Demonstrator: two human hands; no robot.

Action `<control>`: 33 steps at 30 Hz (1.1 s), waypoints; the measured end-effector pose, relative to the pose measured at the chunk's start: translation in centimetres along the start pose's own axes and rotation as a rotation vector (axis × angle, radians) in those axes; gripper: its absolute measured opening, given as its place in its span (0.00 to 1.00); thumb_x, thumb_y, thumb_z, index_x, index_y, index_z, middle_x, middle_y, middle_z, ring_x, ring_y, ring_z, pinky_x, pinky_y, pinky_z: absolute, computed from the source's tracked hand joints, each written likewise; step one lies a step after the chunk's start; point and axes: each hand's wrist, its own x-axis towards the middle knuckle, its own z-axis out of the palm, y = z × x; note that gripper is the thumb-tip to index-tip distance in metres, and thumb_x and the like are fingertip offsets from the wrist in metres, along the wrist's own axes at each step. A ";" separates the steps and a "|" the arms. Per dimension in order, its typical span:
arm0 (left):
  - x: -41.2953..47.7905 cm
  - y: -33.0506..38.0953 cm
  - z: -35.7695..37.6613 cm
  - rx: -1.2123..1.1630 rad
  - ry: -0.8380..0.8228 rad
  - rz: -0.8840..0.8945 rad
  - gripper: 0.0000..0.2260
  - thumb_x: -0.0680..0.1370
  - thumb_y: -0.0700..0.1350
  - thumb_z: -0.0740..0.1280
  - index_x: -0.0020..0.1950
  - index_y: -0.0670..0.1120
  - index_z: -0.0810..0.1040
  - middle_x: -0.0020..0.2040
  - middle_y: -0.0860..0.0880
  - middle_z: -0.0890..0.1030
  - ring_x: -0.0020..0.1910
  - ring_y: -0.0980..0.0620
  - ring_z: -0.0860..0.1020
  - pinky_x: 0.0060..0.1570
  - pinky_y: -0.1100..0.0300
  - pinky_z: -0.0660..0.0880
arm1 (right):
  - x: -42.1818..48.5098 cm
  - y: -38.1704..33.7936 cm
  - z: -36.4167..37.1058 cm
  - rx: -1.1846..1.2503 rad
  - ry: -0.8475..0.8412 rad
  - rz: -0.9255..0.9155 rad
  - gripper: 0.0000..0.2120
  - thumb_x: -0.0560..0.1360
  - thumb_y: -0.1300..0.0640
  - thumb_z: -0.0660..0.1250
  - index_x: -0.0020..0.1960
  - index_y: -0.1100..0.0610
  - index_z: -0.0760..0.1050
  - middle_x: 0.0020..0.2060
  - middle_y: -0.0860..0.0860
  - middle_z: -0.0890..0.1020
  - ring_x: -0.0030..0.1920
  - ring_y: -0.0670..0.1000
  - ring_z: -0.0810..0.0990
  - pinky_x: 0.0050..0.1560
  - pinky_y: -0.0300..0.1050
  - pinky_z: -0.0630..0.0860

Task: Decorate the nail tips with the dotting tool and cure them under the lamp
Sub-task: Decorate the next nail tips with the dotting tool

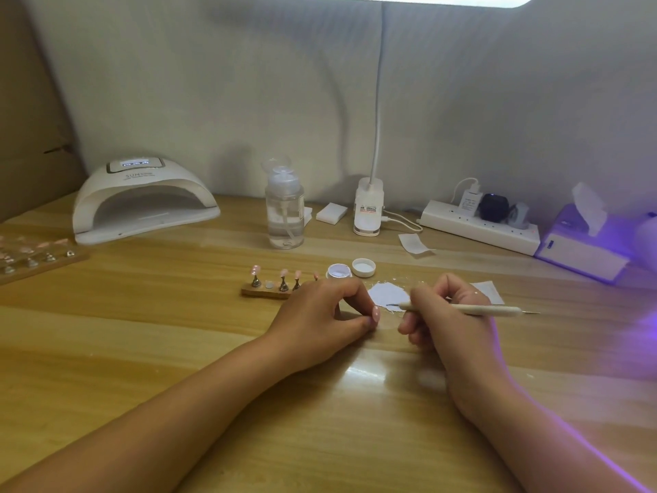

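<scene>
My right hand (442, 320) grips a pale wooden dotting tool (469, 308) like a pen. Its metal tip points left over a small white paper smeared with white gel (385, 292). My left hand (321, 313) rests on the wooden table and pinches a pink nail tip (375, 313) between thumb and fingers. Just behind that hand stands a small wooden holder (265, 291) with several pink nail tips on metal stands. An open gel pot (338, 271) and its white lid (363, 267) sit behind the paper. The white curing lamp (142, 201) stands at the back left.
A clear pump bottle (284, 211) and a desk lamp base (368, 208) stand at the back centre. A power strip (480, 225) and a tissue box (583, 240) lie at the right, in purple light. A tray of more nail tips (35, 256) sits at the left edge.
</scene>
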 end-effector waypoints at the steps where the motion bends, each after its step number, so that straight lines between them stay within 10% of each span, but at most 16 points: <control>1: 0.0 0.0 0.0 -0.009 -0.001 -0.006 0.07 0.74 0.49 0.73 0.39 0.60 0.78 0.36 0.70 0.79 0.27 0.63 0.71 0.32 0.67 0.62 | 0.1 -0.3 -0.2 0.061 0.033 0.013 0.12 0.72 0.64 0.64 0.32 0.55 0.66 0.22 0.55 0.78 0.21 0.46 0.70 0.21 0.35 0.67; 10: 0.0 -0.2 0.1 -0.015 0.005 -0.027 0.08 0.75 0.50 0.73 0.38 0.59 0.77 0.36 0.71 0.78 0.29 0.64 0.72 0.33 0.65 0.62 | 0.1 -3.7 -2.0 0.537 -0.073 0.141 0.22 0.73 0.64 0.57 0.22 0.51 0.66 0.19 0.48 0.64 0.20 0.45 0.58 0.20 0.35 0.59; 19: -0.1 -0.1 0.0 -0.005 0.004 -0.016 0.07 0.74 0.50 0.73 0.39 0.58 0.77 0.36 0.71 0.78 0.28 0.63 0.72 0.33 0.63 0.62 | -0.7 -0.3 -0.2 -0.086 -0.086 -0.014 0.18 0.71 0.65 0.65 0.26 0.51 0.66 0.22 0.57 0.77 0.20 0.48 0.69 0.22 0.35 0.66; 33: 0.0 -0.2 -0.1 0.003 -0.009 0.005 0.08 0.74 0.48 0.73 0.40 0.59 0.77 0.36 0.71 0.78 0.28 0.62 0.72 0.31 0.69 0.63 | -0.3 0.4 0.0 -0.176 -0.095 0.014 0.12 0.70 0.63 0.67 0.33 0.56 0.66 0.26 0.58 0.82 0.23 0.48 0.75 0.23 0.35 0.69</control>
